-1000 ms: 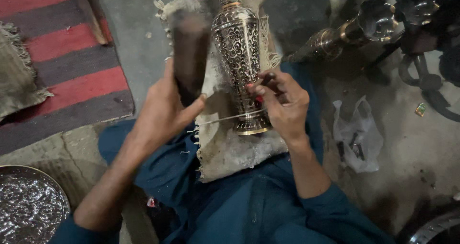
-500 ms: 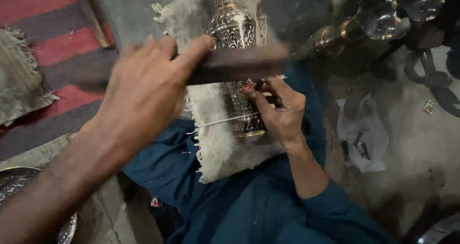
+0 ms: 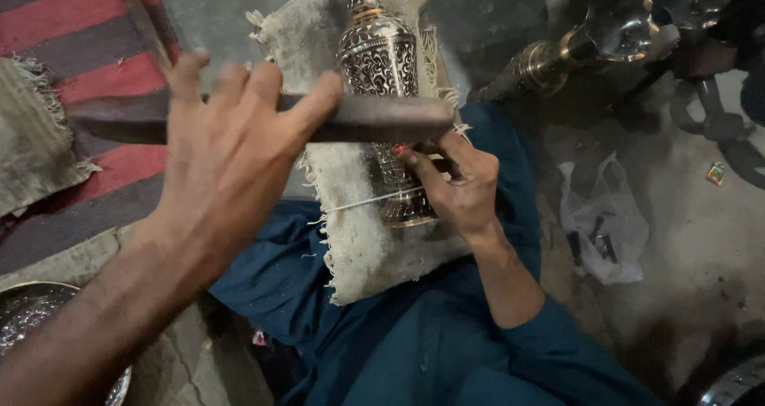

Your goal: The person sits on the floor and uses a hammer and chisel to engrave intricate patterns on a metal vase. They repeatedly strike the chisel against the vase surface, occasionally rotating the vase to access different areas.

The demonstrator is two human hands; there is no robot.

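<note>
An engraved silver metal vase [image 3: 381, 63] lies on a frayed burlap cloth [image 3: 358, 239] across my lap. My left hand [image 3: 231, 155] is raised close to the camera and grips a dark wooden bar [image 3: 374, 117], held level above the vase. My right hand [image 3: 456, 187] rests on the lower part of the vase and pinches a small tool against the metal; the tool's tip is hidden by the fingers and the bar. A thin wire crosses the vase's base.
A red and grey striped rug [image 3: 88, 95] lies to the left. An embossed metal tray [image 3: 32, 318] sits at the lower left. Brass vessels [image 3: 590, 39] stand at the upper right, a plastic bag [image 3: 606, 223] with small tools on the floor to the right.
My left hand lifted the wooden bar from beside the vase up toward the camera and holds it level above the vase. My right hand stayed on the vase.
</note>
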